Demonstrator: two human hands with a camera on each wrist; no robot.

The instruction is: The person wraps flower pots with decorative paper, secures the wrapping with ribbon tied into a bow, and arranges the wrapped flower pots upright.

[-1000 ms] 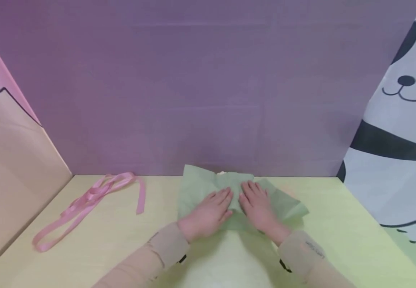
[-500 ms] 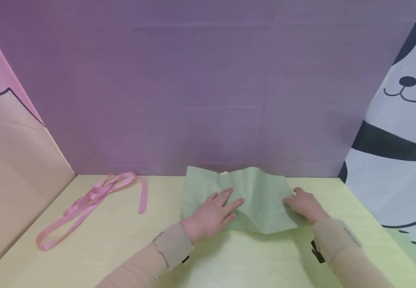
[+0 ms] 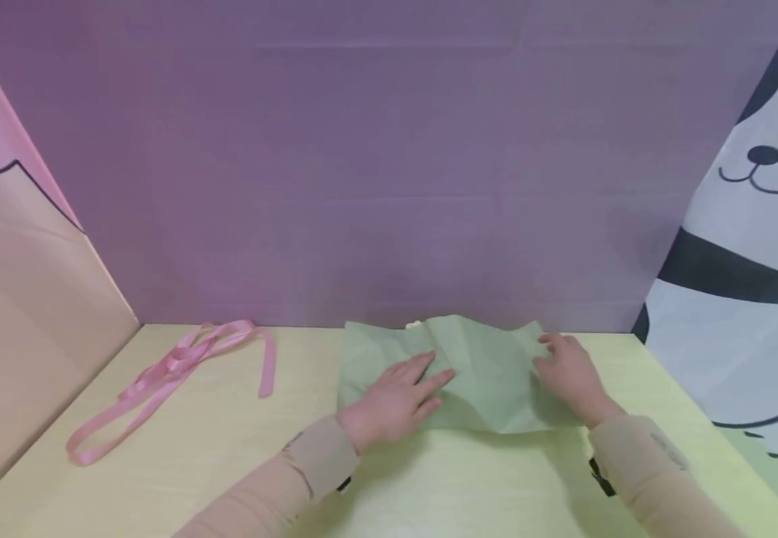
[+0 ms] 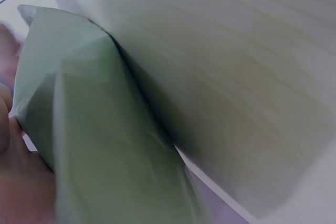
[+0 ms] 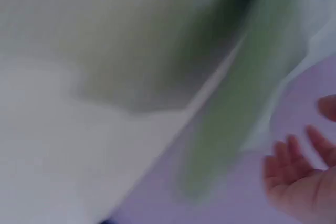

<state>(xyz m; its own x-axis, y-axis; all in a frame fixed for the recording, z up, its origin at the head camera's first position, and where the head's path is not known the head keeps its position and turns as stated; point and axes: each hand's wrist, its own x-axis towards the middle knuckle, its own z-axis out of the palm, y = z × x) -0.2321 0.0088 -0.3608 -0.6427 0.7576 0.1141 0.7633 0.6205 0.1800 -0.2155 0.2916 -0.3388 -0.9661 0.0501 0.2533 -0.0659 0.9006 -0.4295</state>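
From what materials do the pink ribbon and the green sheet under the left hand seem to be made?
Pink ribbon: probably satin fabric with a glossy finish; pale highlights show along its loops.
Green sheet: probably thin paper, matte; it shows no strong shine and holds stiff, angular folds, though a paper-like nonwoven cloth is possible.
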